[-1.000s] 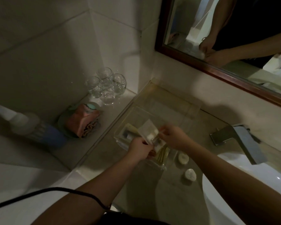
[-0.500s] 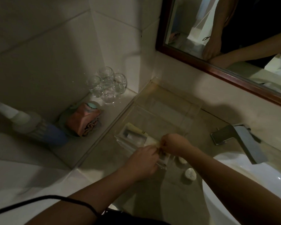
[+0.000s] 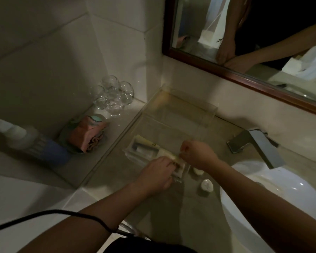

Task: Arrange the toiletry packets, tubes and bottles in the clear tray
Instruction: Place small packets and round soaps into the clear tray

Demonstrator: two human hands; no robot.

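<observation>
A clear tray sits on the counter below the mirror. Pale toiletry packets lie flat in its near left corner. My left hand rests on the near end of the packets, fingers curled over them. My right hand pinches the edge of a thin packet just to the right. Both hands are low inside the tray's near side. Two small white round items lie on the counter outside the tray, near the basin.
Several upturned glasses stand in the wall corner. A pink folded cloth on a dish and a blue and white bottle lie on the left ledge. The tap and white basin are at right.
The packet that both hands held up above the tray has been lowered flat onto the others. Both hands have dropped down into the tray with it.
</observation>
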